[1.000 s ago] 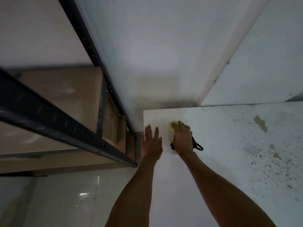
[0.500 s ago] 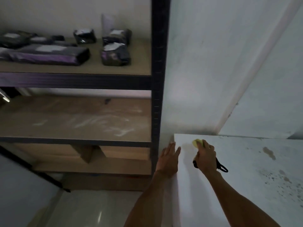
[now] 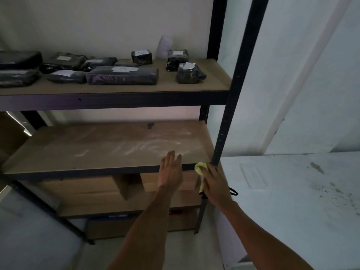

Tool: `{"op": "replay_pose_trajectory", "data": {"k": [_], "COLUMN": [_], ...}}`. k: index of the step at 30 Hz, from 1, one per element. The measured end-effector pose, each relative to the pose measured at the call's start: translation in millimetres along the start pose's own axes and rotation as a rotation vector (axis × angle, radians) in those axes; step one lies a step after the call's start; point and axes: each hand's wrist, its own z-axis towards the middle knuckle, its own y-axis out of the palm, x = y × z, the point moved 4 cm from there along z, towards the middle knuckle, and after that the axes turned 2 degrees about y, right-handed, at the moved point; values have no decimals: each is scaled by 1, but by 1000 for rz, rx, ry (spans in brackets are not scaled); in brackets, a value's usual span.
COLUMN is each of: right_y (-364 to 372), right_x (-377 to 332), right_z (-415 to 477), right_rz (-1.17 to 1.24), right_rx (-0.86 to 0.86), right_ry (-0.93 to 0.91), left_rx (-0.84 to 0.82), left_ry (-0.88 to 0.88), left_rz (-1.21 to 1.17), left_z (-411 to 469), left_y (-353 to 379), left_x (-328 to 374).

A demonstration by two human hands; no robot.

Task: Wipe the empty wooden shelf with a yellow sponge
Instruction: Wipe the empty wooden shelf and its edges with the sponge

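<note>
The right hand (image 3: 214,184) is gripping the yellow sponge (image 3: 200,168), fingers clamped around it, just left of the rack's black front post (image 3: 220,141) and level with the front edge of the empty wooden shelf (image 3: 87,151). The sponge is not yet lying on the board. Further left of the post, the left hand (image 3: 171,175) is reaching flat over that edge, fingers straight and close together, holding nothing; I cannot tell whether it is touching the wood. Beyond, left of the post, pale dust streaks (image 3: 148,147) are showing across the shelf. The step in hand looks like bringing the sponge to the shelf. The next move is calling for setting it on the board beside the post and pressing it through the streaks.
</note>
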Motion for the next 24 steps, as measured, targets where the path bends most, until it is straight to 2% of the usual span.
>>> {"op": "replay_pose_trajectory", "data": {"k": [2,5,11,16,20,24], "right_y": [-3,1,14,48,69,75], "right_x": [-19,-31,-14,8,4,-8], "right_z": [22,64,130,137,134,139], "right_rz": [-5,-28,-130,-88,-67,-62], "right_rx": [34,51,13,-21,-64,-24], "right_ry": [-62,-37,216,470,528,529], "left_rx": [14,-5,-22,-69,-110,-119], "left_ry": [-25,-53,-148,-152,-116,-101], "left_rz": [-2,26,6,3,-39,-55], "left_z": [13,35,70,83,80,83], "left_y": [-7,-12,-7,-3,8,13], "left_x": [-18,-40,-80,-103,-115,-118]}}
